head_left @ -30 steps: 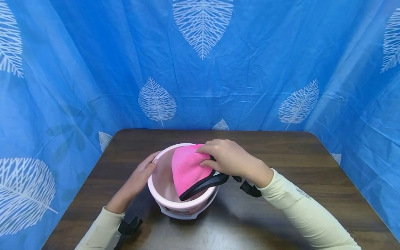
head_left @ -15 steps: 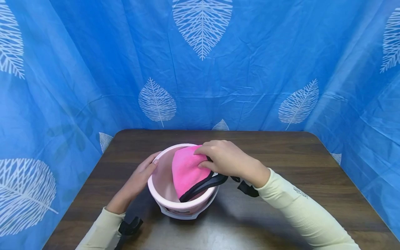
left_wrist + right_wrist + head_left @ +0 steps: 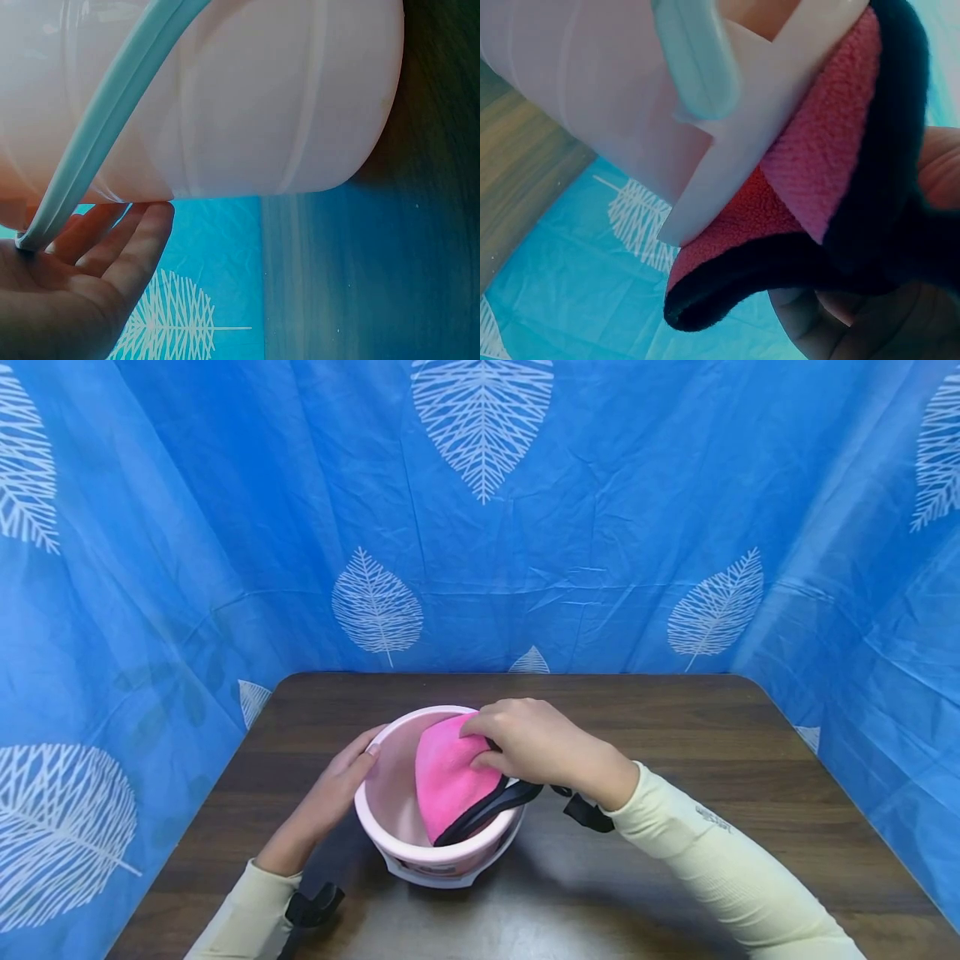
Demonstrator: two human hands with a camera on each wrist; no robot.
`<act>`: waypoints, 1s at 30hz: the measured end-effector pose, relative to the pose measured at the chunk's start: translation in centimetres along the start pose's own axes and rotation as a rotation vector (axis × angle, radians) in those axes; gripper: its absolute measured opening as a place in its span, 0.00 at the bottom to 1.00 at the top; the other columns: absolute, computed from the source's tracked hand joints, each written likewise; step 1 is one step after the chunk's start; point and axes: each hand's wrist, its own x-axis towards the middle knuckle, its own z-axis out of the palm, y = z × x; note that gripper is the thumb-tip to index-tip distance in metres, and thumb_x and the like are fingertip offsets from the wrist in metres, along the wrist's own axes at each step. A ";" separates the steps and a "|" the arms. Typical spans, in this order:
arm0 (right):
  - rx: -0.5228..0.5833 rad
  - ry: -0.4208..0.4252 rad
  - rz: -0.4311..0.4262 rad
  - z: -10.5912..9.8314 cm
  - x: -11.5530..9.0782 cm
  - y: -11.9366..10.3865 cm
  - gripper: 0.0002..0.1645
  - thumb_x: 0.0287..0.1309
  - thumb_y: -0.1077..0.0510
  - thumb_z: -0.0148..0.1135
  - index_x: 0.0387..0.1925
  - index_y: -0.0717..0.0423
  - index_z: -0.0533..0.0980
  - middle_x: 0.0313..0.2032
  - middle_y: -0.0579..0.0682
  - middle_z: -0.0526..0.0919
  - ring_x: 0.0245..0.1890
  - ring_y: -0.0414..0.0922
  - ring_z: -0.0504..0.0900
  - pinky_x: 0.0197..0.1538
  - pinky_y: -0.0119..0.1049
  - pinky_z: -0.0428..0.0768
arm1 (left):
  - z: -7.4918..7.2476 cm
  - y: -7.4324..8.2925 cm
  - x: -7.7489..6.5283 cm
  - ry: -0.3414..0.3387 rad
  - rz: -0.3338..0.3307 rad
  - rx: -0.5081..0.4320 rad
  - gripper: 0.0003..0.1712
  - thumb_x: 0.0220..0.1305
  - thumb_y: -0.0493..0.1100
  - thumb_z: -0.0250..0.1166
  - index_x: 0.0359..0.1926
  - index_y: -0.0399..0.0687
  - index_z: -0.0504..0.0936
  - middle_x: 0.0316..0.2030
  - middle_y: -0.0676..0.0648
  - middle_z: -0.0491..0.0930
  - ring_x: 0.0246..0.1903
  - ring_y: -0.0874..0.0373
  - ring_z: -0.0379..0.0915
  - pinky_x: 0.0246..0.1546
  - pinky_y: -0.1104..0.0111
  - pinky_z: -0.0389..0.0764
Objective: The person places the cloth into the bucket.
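Observation:
A pale pink bucket (image 3: 393, 768) stands on the table, its mouth facing up toward the head view. My left hand (image 3: 337, 781) holds its left side, thumb over the rim and fingers against the outer wall; in the left wrist view these fingers (image 3: 139, 244) lie along the wall near the pale handle (image 3: 112, 112). A folded, fuzzy pink cloth (image 3: 453, 777) with black edging hangs partly inside the bucket. Thumb and fingers of my right hand (image 3: 536, 743) pinch it over the right rim. The right wrist view shows the cloth (image 3: 821, 142) draped across that rim.
The dark wooden table (image 3: 675, 727) extends around the bucket, with its far edge behind. A blue curtain (image 3: 600, 527) with white leaf prints encloses the back and both sides. Black straps (image 3: 588, 814) hang at the wrists.
My right hand has shifted slightly left and down, taking the cloth a little deeper into the bucket. The left hand and bucket have stayed nearly still.

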 end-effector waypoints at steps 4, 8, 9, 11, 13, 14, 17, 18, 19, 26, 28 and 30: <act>0.001 -0.010 -0.004 0.1 0.2 -0.1 0.14 0.57 0.54 0.75 0.45 0.50 0.85 0.34 0.43 0.84 0.34 0.42 0.80 0.42 0.40 0.80 | 0.0 0.0 0.0 0.005 -0.008 -0.004 0.31 0.81 0.52 0.43 0.76 0.39 0.60 0.71 0.34 0.65 0.67 0.36 0.65 0.62 0.45 0.72; 0.006 -0.027 0.005 0.3 0.5 -0.3 0.12 0.58 0.55 0.74 0.44 0.48 0.85 0.36 0.42 0.85 0.34 0.41 0.80 0.42 0.41 0.81 | 0.1 0.0 0.0 0.007 -0.009 -0.012 0.31 0.81 0.53 0.44 0.76 0.40 0.60 0.71 0.35 0.65 0.67 0.36 0.65 0.63 0.43 0.70; 0.010 -0.031 0.010 0.3 0.6 -0.3 0.12 0.58 0.55 0.74 0.44 0.48 0.85 0.36 0.42 0.85 0.35 0.41 0.81 0.42 0.41 0.81 | 0.1 0.0 0.0 0.006 -0.008 -0.012 0.32 0.81 0.53 0.43 0.76 0.40 0.60 0.71 0.35 0.64 0.68 0.36 0.64 0.63 0.43 0.70; 0.014 -0.039 0.019 0.4 0.7 -0.4 0.12 0.58 0.54 0.75 0.44 0.48 0.85 0.36 0.42 0.86 0.34 0.40 0.81 0.42 0.40 0.81 | 0.1 0.0 0.0 0.005 -0.007 -0.011 0.32 0.81 0.53 0.43 0.76 0.40 0.60 0.72 0.35 0.64 0.68 0.36 0.64 0.63 0.42 0.69; 0.016 -0.046 0.026 0.4 0.8 -0.5 0.13 0.58 0.54 0.75 0.45 0.48 0.86 0.36 0.42 0.86 0.34 0.40 0.80 0.41 0.39 0.81 | 0.1 0.0 0.0 0.003 -0.009 -0.010 0.32 0.81 0.53 0.43 0.76 0.40 0.59 0.72 0.35 0.63 0.68 0.36 0.63 0.64 0.42 0.69; 0.016 -0.049 0.028 0.5 0.9 -0.5 0.12 0.58 0.54 0.75 0.44 0.48 0.86 0.36 0.42 0.86 0.34 0.40 0.80 0.40 0.39 0.81 | 0.1 0.0 0.0 0.003 -0.010 -0.010 0.32 0.81 0.53 0.43 0.76 0.40 0.59 0.72 0.35 0.63 0.68 0.36 0.63 0.64 0.42 0.68; 0.020 -0.058 0.035 0.6 0.9 -0.5 0.12 0.57 0.55 0.75 0.44 0.47 0.86 0.35 0.42 0.85 0.33 0.40 0.79 0.39 0.38 0.80 | 0.1 0.1 0.0 0.000 -0.010 -0.014 0.32 0.81 0.53 0.43 0.76 0.40 0.59 0.72 0.35 0.63 0.68 0.36 0.63 0.64 0.42 0.68; 0.022 -0.061 0.038 0.6 1.0 -0.5 0.13 0.57 0.54 0.75 0.45 0.48 0.86 0.36 0.42 0.86 0.33 0.40 0.79 0.40 0.38 0.80 | 0.1 0.0 0.0 -0.001 -0.011 -0.014 0.32 0.81 0.53 0.43 0.76 0.40 0.59 0.72 0.35 0.63 0.68 0.36 0.63 0.64 0.42 0.68; 0.022 -0.065 0.039 0.6 1.0 -0.5 0.13 0.57 0.55 0.75 0.45 0.48 0.86 0.36 0.42 0.86 0.33 0.40 0.79 0.40 0.38 0.80 | 0.1 0.0 0.0 -0.001 -0.010 -0.016 0.32 0.81 0.53 0.43 0.76 0.39 0.59 0.72 0.35 0.63 0.68 0.36 0.63 0.64 0.42 0.68; 0.009 -0.083 0.032 0.8 1.3 -0.7 0.14 0.57 0.54 0.75 0.46 0.48 0.86 0.39 0.43 0.87 0.37 0.41 0.82 0.42 0.40 0.82 | 0.0 0.0 0.1 -0.003 -0.020 -0.019 0.32 0.81 0.53 0.43 0.76 0.39 0.59 0.72 0.35 0.62 0.69 0.36 0.62 0.65 0.41 0.66; 0.007 -0.087 0.034 0.8 1.3 -0.8 0.15 0.57 0.54 0.75 0.46 0.48 0.86 0.39 0.43 0.87 0.37 0.41 0.83 0.43 0.40 0.82 | 0.0 0.0 0.1 -0.003 -0.027 -0.017 0.32 0.81 0.53 0.43 0.76 0.40 0.59 0.72 0.35 0.63 0.69 0.36 0.62 0.65 0.41 0.67; 0.008 -0.091 0.040 0.9 1.3 -0.8 0.15 0.57 0.54 0.76 0.47 0.48 0.86 0.40 0.43 0.88 0.38 0.41 0.83 0.43 0.41 0.82 | 0.0 0.0 0.1 -0.003 -0.028 -0.015 0.32 0.81 0.53 0.43 0.76 0.40 0.59 0.72 0.35 0.63 0.69 0.36 0.62 0.65 0.41 0.66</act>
